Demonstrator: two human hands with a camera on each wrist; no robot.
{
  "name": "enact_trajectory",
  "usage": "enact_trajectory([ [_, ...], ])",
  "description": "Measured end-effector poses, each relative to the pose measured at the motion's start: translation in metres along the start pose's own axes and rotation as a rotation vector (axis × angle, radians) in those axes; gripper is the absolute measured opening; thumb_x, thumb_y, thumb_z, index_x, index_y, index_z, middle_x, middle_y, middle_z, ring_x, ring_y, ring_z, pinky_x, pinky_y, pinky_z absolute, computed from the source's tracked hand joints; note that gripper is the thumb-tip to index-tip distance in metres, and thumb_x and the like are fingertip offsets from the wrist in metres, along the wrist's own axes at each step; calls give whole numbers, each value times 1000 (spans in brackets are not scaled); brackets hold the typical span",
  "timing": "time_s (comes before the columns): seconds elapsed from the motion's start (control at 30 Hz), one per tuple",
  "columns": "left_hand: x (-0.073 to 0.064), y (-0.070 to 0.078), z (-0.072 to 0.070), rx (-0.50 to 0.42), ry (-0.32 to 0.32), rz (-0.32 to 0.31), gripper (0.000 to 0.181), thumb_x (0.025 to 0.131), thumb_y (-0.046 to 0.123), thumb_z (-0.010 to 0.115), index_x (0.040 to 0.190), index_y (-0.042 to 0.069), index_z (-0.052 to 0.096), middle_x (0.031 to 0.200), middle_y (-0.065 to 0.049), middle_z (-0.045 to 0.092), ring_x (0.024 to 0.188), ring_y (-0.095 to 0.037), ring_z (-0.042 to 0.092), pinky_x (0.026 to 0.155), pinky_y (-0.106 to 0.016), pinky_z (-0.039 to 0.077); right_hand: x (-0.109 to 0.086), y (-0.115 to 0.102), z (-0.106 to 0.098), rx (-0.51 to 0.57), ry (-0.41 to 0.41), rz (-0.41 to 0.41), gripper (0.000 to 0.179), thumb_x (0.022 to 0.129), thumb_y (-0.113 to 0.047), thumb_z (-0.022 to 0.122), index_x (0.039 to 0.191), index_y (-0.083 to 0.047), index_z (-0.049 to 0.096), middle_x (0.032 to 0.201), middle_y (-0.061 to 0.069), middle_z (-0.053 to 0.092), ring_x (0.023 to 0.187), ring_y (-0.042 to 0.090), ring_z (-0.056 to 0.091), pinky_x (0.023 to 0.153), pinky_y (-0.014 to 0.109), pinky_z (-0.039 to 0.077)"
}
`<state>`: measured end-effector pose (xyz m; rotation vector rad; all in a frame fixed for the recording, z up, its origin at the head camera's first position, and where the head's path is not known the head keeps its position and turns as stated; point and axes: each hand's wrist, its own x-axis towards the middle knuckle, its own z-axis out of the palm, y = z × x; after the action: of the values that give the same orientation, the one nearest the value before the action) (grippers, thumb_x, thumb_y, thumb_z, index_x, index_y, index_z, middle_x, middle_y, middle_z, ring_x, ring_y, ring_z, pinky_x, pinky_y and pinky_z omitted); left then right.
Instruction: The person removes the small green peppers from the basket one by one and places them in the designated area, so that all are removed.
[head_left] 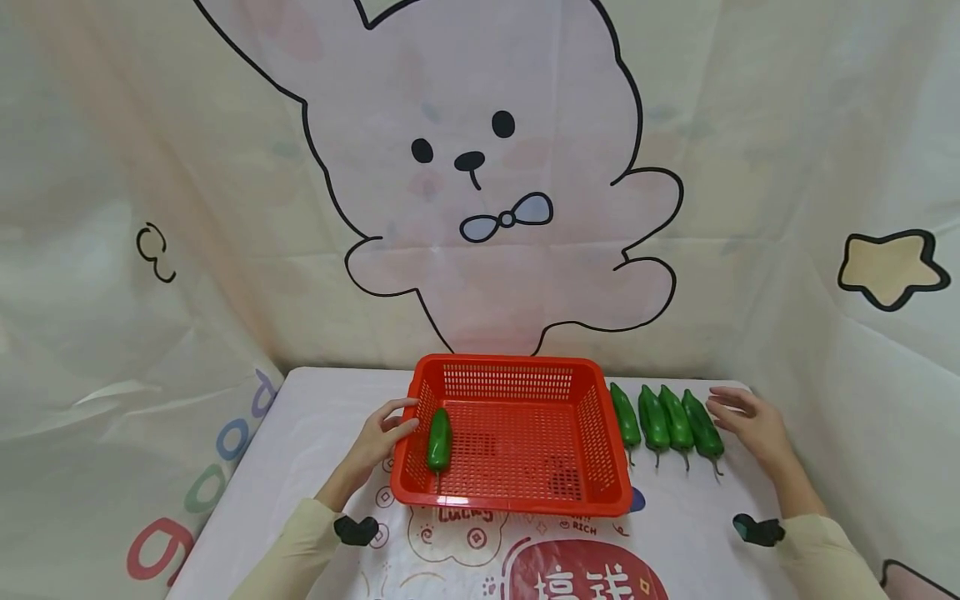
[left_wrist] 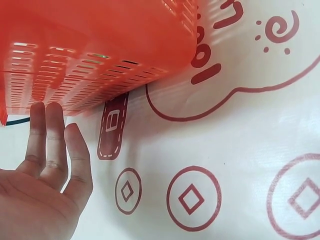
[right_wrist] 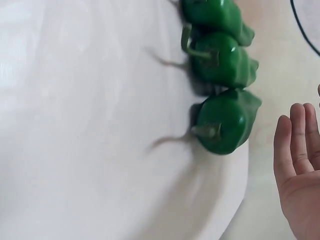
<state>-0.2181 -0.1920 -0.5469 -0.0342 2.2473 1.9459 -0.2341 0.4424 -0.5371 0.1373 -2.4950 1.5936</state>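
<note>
A red perforated plastic basket (head_left: 517, 504) stands on the table, with one green pepper (head_left: 439, 442) lying inside along its left side. My left hand (head_left: 372, 443) is at the basket's left wall. In the left wrist view its fingers (left_wrist: 56, 145) are nearly straight and reach up to the slotted side; the thumb is out of sight there. Several green peppers (head_left: 678, 419) lie in a row right of the basket, stems towards me. Just right of the outermost pepper (right_wrist: 225, 122), my right hand (head_left: 756, 427) is held with fingers extended and nothing in them.
The white table cover (head_left: 330, 400) carries red printed drawings and lettering. Behind it hangs a cloth backdrop (head_left: 720, 208) with a large cartoon animal, and similar cloth closes off both sides. The leftmost loose pepper (head_left: 625, 417) lies close against the basket's right wall.
</note>
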Motion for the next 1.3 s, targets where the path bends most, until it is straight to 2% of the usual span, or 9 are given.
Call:
enact_trajectory([
  [0.23,-1,-1,0,1,15,-1,48,96,22,73,141,19,57,126,-16,62,103,-33,67,78,-46,60,-1,-25,17,63,-40,-80,28,99,-3,66,124,8,63,108,-9,68,92,6,69,75,24,58],
  [0.37,-2,-2,0,-2,20,-5,48,96,22,73,141,19,56,126,-16,62,104,-33,67,78,-46,60,1,-38,28,100,-70,-118,28,99,0,65,124,11,62,110,0,69,92,8,69,74,26,59],
  [0.5,-1,-2,1,-4,20,-7,49,96,23,73,141,19,56,128,-16,61,106,-35,66,79,-46,60,3,-50,38,107,-89,-119,27,99,-3,65,124,9,63,111,10,69,92,12,70,74,27,60],
  [0.67,-2,0,3,6,18,0,47,97,21,72,142,19,56,126,-16,61,105,-36,66,79,-46,60,6,-65,49,54,-118,-100,31,101,-13,65,126,6,62,112,7,69,94,18,71,77,30,60],
  [0.77,-2,1,3,12,17,8,47,98,20,71,142,18,56,125,-17,61,104,-36,66,78,-46,60,8,-74,56,46,-141,-91,34,102,-17,65,129,5,61,114,10,68,96,24,70,78,32,60],
  [0.97,-1,0,3,9,4,10,46,98,18,70,142,18,56,125,-17,62,104,-38,66,78,-46,60,14,-82,65,44,-140,-90,37,102,-20,65,130,4,60,120,18,65,97,18,70,78,30,59],
  [1.07,-1,1,3,5,2,6,47,98,17,70,143,18,55,125,-17,61,105,-38,66,78,-47,60,18,-87,71,48,-144,-81,38,102,-22,65,131,3,60,122,22,63,99,19,70,79,31,59],
  [1.17,-2,2,3,6,5,7,47,98,17,70,143,17,55,126,-17,61,105,-39,66,79,-47,60,23,-94,78,40,-152,-82,39,102,-24,65,131,2,61,123,22,64,100,23,70,80,32,59],
  [1.3,-3,3,2,10,4,6,47,98,18,70,143,17,55,126,-17,61,106,-38,66,79,-47,60,27,-103,88,77,-169,-109,37,102,-19,65,132,3,61,119,17,66,99,21,70,80,35,60],
])
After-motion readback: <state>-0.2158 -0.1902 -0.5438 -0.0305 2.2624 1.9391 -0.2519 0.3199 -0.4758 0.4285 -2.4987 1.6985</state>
